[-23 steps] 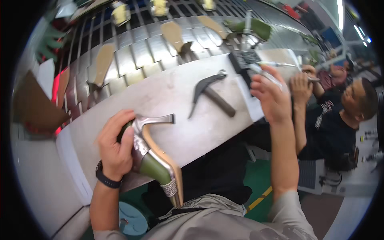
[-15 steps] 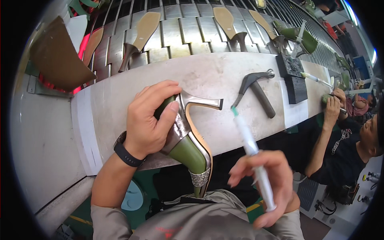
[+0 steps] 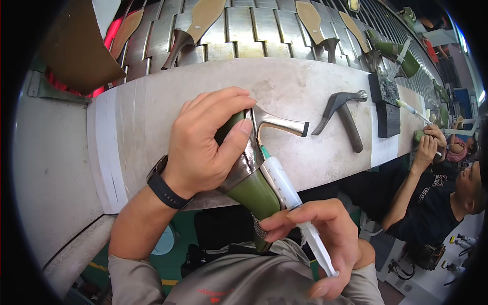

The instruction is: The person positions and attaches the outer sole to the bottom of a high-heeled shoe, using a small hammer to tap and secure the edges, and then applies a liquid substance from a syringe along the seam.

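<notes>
A green high-heeled shoe (image 3: 256, 190) with a metallic silver back and heel lies on its side over the near edge of the worktable. My left hand (image 3: 208, 137) is closed round its heel part, fingers over the top, thumb along the metallic side. The slim heel points right. In my right hand (image 3: 325, 234) is a clear plastic syringe (image 3: 282, 180) with a green tip. That tip meets the shoe's sole edge just below the heel, seemingly touching it. Part of the toe, with a glittery band, is hidden behind the right fingers.
A hammer (image 3: 341, 117) lies right of the shoe on the table (image 3: 213, 76). Beyond it stands a black block (image 3: 384, 109) with another syringe (image 3: 414, 112) beside it. Shoes sit soles up on a metal slat conveyor (image 3: 249, 30) at the back. A co-worker (image 3: 432, 183) sits at right.
My right hand has brought the syringe left, from above the table to the sole near the heel. The shoe and my left hand appear slightly farther right in view.
</notes>
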